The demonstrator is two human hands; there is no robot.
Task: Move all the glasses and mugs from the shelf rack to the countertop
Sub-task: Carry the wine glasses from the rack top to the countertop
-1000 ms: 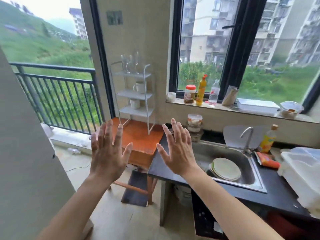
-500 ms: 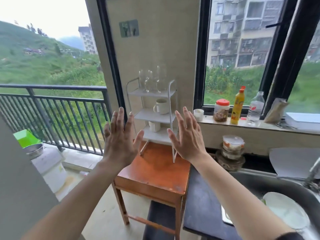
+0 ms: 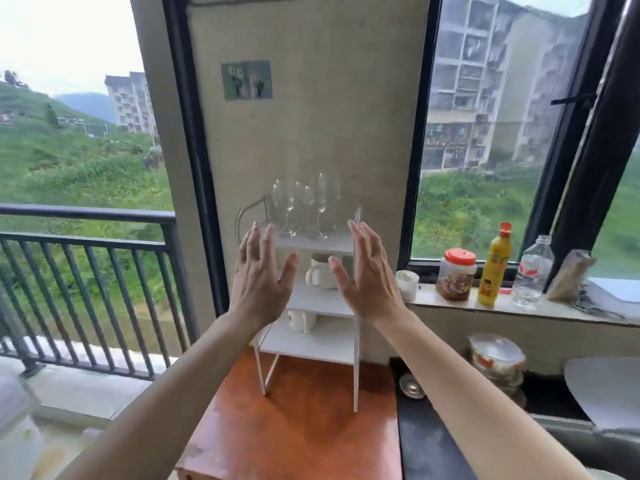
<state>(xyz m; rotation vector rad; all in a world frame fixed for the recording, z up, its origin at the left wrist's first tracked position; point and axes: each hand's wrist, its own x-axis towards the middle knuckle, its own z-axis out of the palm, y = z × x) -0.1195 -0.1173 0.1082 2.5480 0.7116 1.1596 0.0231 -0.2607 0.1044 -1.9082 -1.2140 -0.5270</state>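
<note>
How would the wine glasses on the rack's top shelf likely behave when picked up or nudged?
The wine glasses look thin and clear, so probably fragile and light. Tall on narrow stems, they seem apt to tip if bumped. They stand close together, so lifting one may knock its neighbour.

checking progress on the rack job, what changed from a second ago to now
The person has stepped closer, so the white three-tier shelf rack now fills the middle of the view and the steel sink has left it. The left hand and right hand stay raised, open and empty in front of the rack. Nothing was grasped: the clear wine glasses and the white mugs remain on their shelves.
</note>
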